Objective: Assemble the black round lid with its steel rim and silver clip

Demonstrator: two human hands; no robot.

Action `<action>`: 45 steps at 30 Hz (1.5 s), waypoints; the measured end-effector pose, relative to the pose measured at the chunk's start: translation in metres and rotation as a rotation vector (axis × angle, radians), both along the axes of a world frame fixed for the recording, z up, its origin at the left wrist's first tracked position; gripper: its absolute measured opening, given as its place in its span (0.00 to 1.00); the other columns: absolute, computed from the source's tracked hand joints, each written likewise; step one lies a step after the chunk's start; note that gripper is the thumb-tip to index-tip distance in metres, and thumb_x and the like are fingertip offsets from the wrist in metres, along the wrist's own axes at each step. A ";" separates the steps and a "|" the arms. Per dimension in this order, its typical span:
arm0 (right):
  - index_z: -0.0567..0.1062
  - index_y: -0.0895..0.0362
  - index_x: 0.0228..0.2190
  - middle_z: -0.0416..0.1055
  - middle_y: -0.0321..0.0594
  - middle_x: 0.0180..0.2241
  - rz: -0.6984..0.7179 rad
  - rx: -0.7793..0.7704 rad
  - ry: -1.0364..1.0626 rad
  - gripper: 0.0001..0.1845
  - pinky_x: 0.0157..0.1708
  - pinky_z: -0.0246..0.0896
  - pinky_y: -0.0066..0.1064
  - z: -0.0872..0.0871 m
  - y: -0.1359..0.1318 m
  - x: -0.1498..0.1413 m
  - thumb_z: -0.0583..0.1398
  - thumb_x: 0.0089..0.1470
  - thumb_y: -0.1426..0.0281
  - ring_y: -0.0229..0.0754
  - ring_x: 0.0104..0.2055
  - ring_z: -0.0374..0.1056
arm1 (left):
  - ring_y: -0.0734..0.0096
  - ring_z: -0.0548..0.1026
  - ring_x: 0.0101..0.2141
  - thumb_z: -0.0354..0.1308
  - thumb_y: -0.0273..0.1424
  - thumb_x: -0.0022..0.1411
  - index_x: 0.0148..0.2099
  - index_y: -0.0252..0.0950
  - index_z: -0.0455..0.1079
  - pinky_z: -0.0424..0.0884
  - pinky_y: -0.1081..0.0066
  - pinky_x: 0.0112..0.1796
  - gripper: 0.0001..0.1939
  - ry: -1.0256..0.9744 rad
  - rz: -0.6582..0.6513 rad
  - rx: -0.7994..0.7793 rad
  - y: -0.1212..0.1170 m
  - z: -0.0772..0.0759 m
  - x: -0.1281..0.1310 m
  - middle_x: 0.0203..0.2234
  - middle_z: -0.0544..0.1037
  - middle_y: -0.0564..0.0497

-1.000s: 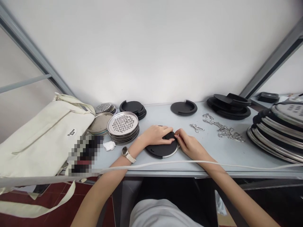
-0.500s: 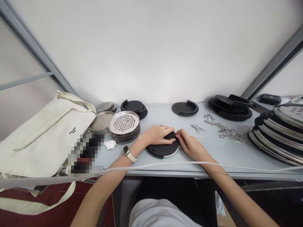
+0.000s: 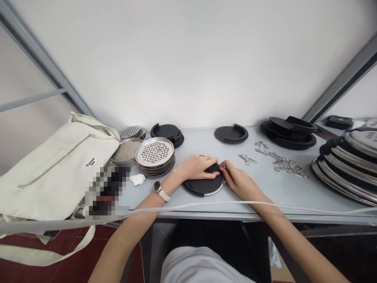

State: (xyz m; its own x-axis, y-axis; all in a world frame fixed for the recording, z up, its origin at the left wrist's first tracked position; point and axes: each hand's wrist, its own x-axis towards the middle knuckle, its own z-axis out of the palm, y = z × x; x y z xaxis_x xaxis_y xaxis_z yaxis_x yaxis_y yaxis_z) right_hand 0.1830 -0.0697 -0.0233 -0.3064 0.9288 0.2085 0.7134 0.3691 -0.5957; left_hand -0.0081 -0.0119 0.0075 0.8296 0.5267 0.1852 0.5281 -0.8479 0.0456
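Observation:
A round black disc with a metal rim (image 3: 203, 186) lies flat on the grey table (image 3: 265, 188) in front of me. My left hand (image 3: 194, 167) rests on its top left part, fingers pressed down on it. My right hand (image 3: 237, 179) is at the disc's right edge, fingers pinched together on something small at the rim that I cannot make out. The two hands' fingertips almost meet over the disc.
A stack of perforated metal plates (image 3: 155, 156) and a cream bag (image 3: 55, 173) lie to the left. Black discs (image 3: 231, 134) and another pile (image 3: 288, 131) sit at the back. Loose metal clips (image 3: 279, 163) lie right; large stacked metal plates (image 3: 344, 165) stand at the far right. A white cable (image 3: 235, 203) runs along the table edge.
Nothing has visibly changed with the hands or the disc; only the view shifted very slightly.

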 end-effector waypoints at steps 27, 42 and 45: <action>0.61 0.52 0.34 0.69 0.36 0.24 -0.011 0.033 -0.013 0.08 0.25 0.56 0.29 0.001 -0.002 -0.001 0.45 0.62 0.65 0.42 0.23 0.67 | 0.63 0.75 0.35 0.47 0.43 0.66 0.46 0.38 0.62 0.64 0.69 0.33 0.15 0.000 0.003 0.002 0.000 0.001 0.000 0.36 0.76 0.49; 0.61 0.52 0.36 0.69 0.36 0.24 -0.006 0.038 -0.008 0.09 0.25 0.57 0.29 0.001 -0.002 0.000 0.44 0.62 0.64 0.42 0.23 0.67 | 0.63 0.75 0.35 0.48 0.43 0.65 0.47 0.38 0.62 0.65 0.69 0.34 0.15 -0.008 0.010 -0.028 0.000 0.002 0.000 0.36 0.75 0.49; 0.61 0.52 0.36 0.69 0.36 0.24 -0.009 0.029 -0.019 0.09 0.25 0.57 0.29 0.000 -0.002 0.000 0.44 0.63 0.64 0.42 0.23 0.67 | 0.63 0.75 0.34 0.48 0.44 0.65 0.46 0.38 0.62 0.64 0.69 0.33 0.16 -0.012 0.008 -0.027 0.000 0.001 0.000 0.36 0.75 0.49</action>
